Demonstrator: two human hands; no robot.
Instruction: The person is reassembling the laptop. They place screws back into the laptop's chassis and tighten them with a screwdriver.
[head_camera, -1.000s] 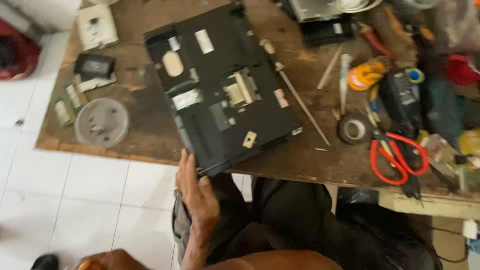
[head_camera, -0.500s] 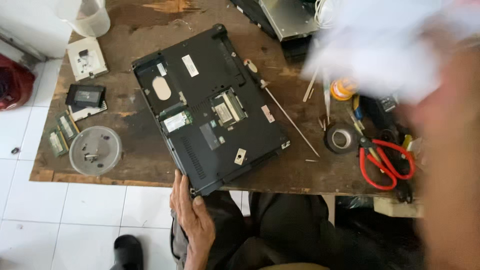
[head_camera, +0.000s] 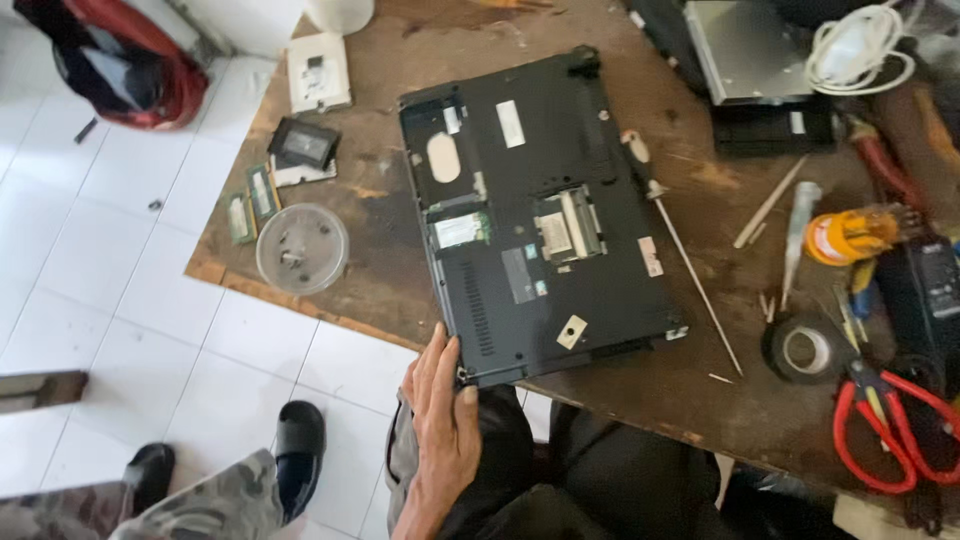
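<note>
Laptop (head_camera: 540, 215) — black, turned underside up with bay covers off — lies mid-bench as the landmark. Left of it sit a clear round dish (head_camera: 302, 248) holding small parts and two memory sticks (head_camera: 250, 203), likely set aside for safekeeping. At its near-left corner the left hand (head_camera: 443, 420) rests, fingers together, thumb touching the edge, steadying it. Right of it lies a long screwdriver (head_camera: 680, 260), then tape (head_camera: 806, 348) and red scissors (head_camera: 890, 425). No right hand shows.

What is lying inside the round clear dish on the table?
The clear dish holds a few small dark bits, probably screws, near its middle. They are too small to tell. Brown table shows through it.
</note>
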